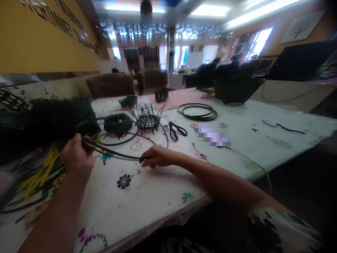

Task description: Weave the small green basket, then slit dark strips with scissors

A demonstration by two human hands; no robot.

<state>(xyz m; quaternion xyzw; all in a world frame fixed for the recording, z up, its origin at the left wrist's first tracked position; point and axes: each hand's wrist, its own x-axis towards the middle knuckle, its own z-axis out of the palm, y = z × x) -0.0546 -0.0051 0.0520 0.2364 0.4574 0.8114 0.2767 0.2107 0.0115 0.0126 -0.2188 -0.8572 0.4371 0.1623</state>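
At the far left of the flowered tablecloth (158,200), yellow strips (42,172) in a loose heap, mixed with darker ones. Above them, dark woven pieces (60,109), deep in shadow, outlines merging.

Next, the left hand (79,154), raised over the cloth. Fingers closed, thumb uppermost, gripping the dark green strand (116,153).

Strand itself: thin, smooth-looking, nearly black in this light. Runs in a shallow sagging curve between the two hands, more than one line side by side along part of it. Loops wide beyond the left hand; springy, bent rather than kinked. Exact count of turns cannot be told.

Behind the strand, a round green basket (118,123), thick-walled. Right of it, an unfinished basket (147,122), open lattice base, loose ends sticking up and outward.

Right hand (158,156) low, near the cloth. Fingers curled, tips nearly together, pinching the strand's right-hand stretch; thumb partly hidden.

Just beyond that hand, black-handled scissors (177,131). Farther back, a coil (197,111) of similar dark strand, lying flat. Rightward, a pixelated object (213,135) with a cable, then a large dark basket (238,88), flaring toward its rim.
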